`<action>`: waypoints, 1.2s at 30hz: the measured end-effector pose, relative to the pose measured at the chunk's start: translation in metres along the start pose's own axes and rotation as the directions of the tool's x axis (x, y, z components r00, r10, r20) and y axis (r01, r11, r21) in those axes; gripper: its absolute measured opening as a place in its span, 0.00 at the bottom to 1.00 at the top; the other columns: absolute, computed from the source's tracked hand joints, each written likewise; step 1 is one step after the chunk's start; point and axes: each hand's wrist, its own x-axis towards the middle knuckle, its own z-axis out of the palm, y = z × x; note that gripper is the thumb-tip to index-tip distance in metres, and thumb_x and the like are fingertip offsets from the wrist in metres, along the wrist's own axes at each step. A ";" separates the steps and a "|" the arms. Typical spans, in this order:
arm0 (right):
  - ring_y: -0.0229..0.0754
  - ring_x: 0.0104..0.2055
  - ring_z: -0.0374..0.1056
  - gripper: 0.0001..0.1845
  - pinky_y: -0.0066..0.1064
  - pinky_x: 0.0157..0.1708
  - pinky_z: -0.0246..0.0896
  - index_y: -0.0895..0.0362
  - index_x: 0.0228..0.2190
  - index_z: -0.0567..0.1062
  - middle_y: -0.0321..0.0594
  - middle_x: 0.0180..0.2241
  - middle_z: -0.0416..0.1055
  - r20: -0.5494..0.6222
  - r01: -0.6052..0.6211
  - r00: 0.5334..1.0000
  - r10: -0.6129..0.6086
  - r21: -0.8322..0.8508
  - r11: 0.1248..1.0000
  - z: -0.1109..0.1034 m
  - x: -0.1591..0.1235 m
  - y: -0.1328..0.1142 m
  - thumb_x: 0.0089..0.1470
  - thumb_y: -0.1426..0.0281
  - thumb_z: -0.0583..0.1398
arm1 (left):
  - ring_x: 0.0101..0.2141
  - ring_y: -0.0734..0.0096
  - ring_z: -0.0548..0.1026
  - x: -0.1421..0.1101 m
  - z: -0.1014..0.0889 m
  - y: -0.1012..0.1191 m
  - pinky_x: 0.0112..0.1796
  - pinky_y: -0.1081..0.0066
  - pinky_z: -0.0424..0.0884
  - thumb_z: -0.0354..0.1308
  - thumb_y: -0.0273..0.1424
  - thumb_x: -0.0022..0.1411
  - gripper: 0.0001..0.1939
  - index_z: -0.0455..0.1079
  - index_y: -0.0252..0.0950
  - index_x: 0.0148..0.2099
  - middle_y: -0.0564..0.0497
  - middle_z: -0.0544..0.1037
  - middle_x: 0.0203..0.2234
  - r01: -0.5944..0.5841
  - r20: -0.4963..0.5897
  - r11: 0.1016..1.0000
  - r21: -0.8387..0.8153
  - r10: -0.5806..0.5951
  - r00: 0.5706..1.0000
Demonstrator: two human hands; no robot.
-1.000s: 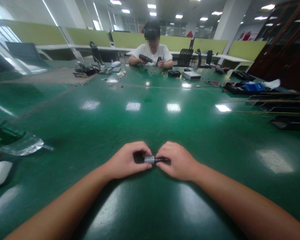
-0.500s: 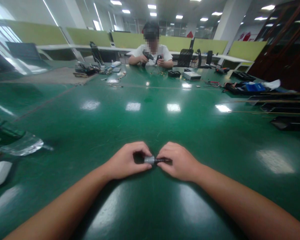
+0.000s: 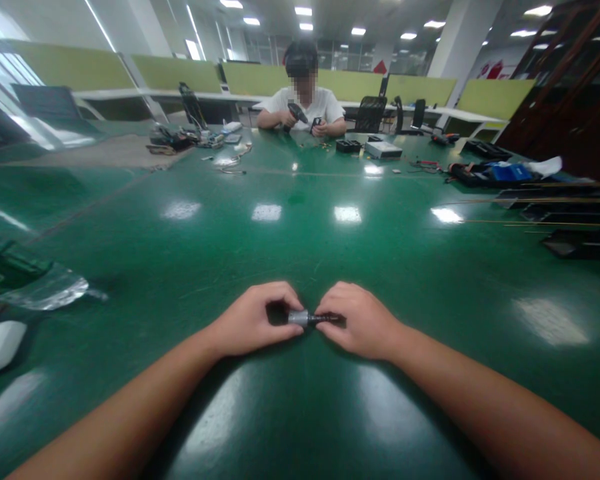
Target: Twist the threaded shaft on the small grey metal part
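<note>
Low in the head view, my left hand point(image 3: 257, 319) is closed, thumb and fingertips pinching a small silver cylinder point(image 3: 298, 317), which looks like metal. From the cylinder's right end a thin dark shaft point(image 3: 314, 319) runs in line with it. My right hand point(image 3: 356, 320) pinches this shaft between thumb and fingers, close beside the cylinder. Part of the shaft is hidden by the fingertips, and its ridges are too blurred to tell whether they are threads. Both hands are just above or resting on the green tabletop point(image 3: 300, 260).
On the left lies a clear plastic bottle point(image 3: 55, 287) with a green label, near a white object point(image 3: 1, 347). Across the table a person point(image 3: 303, 107) holds a power drill point(image 3: 297, 113). Black trays point(image 3: 580, 243) stand at right, beyond them an open tool case point(image 3: 495, 175).
My hands and the silver cylinder have hardly moved; my right fingers sit very slightly further right along the shaft. Across the table, the person's head and drill have shifted a little.
</note>
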 end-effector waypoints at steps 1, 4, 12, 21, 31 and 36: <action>0.42 0.41 0.69 0.04 0.35 0.44 0.62 0.56 0.36 0.78 0.40 0.36 0.76 0.000 -0.001 1.000 0.001 -0.001 1.000 0.000 0.000 0.000 0.55 0.71 0.64 | 0.36 0.67 0.76 0.000 0.000 0.000 0.39 0.70 0.70 0.67 0.30 0.57 0.07 0.75 0.34 0.39 0.49 0.77 0.34 0.000 0.000 1.000 0.001 0.000 1.000; 0.43 0.41 0.69 0.04 0.35 0.44 0.62 0.56 0.35 0.78 0.41 0.36 0.77 0.000 0.000 1.000 0.000 -0.001 1.000 0.000 0.000 0.000 0.55 0.71 0.64 | 0.36 0.67 0.76 -0.001 0.000 0.000 0.39 0.70 0.70 0.67 0.31 0.57 0.08 0.75 0.34 0.39 0.50 0.77 0.34 0.010 -0.002 1.000 0.009 -0.010 1.000; 0.43 0.41 0.69 0.04 0.36 0.44 0.62 0.56 0.36 0.78 0.40 0.36 0.77 -0.004 0.004 1.000 -0.004 0.011 1.000 -0.001 -0.001 0.001 0.56 0.71 0.64 | 0.33 0.69 0.74 -0.002 0.001 0.002 0.37 0.72 0.69 0.67 0.32 0.57 0.11 0.67 0.35 0.34 0.52 0.76 0.31 0.062 -0.040 0.998 -0.004 -0.062 0.997; 0.42 0.40 0.69 0.04 0.35 0.44 0.62 0.56 0.35 0.78 0.40 0.35 0.76 0.000 -0.003 1.000 0.003 -0.001 1.000 -0.004 -0.002 0.000 0.55 0.72 0.64 | 0.34 0.70 0.74 0.000 0.000 0.002 0.38 0.72 0.68 0.62 0.33 0.63 0.15 0.64 0.34 0.26 0.49 0.75 0.32 -0.044 0.010 0.998 -0.034 0.044 0.999; 0.43 0.40 0.69 0.04 0.35 0.43 0.62 0.56 0.35 0.77 0.40 0.35 0.76 0.012 -0.011 1.000 0.011 -0.008 1.000 -0.006 -0.002 0.000 0.55 0.72 0.64 | 0.35 0.68 0.75 -0.003 0.001 0.002 0.39 0.71 0.70 0.62 0.35 0.63 0.08 0.72 0.34 0.38 0.50 0.77 0.33 0.034 -0.008 0.999 0.025 -0.034 0.999; 0.43 0.41 0.69 0.04 0.35 0.43 0.62 0.56 0.35 0.78 0.40 0.35 0.76 -0.001 -0.019 1.000 0.019 -0.021 1.000 -0.006 -0.002 0.002 0.55 0.72 0.64 | 0.36 0.67 0.77 -0.003 -0.001 0.002 0.40 0.71 0.71 0.63 0.34 0.62 0.08 0.76 0.36 0.42 0.49 0.80 0.35 -0.008 -0.017 0.998 0.063 0.009 1.000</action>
